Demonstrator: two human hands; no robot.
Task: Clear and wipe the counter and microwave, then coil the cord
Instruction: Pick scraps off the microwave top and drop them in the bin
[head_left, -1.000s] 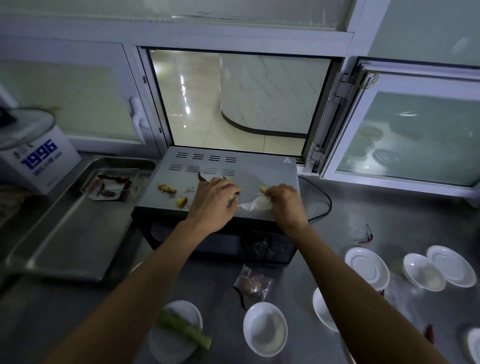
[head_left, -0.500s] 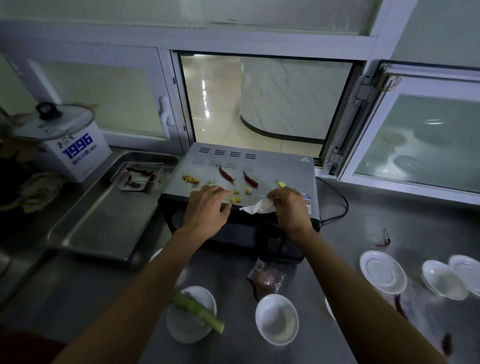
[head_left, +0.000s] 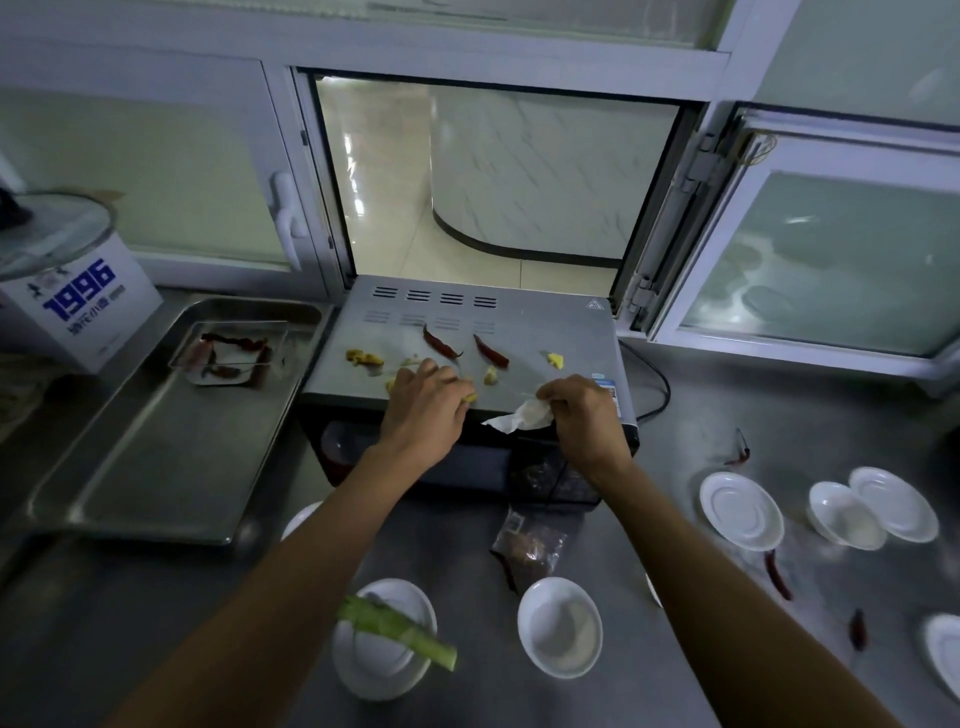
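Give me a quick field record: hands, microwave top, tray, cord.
left hand: on the microwave top, pinching a yellow scrap
right hand: gripping a white tissue
microwave top: two dried red chilies, yellow scraps
steel tray: left of microwave; clear dish with chilies
power cord: behind right side, uncoiled
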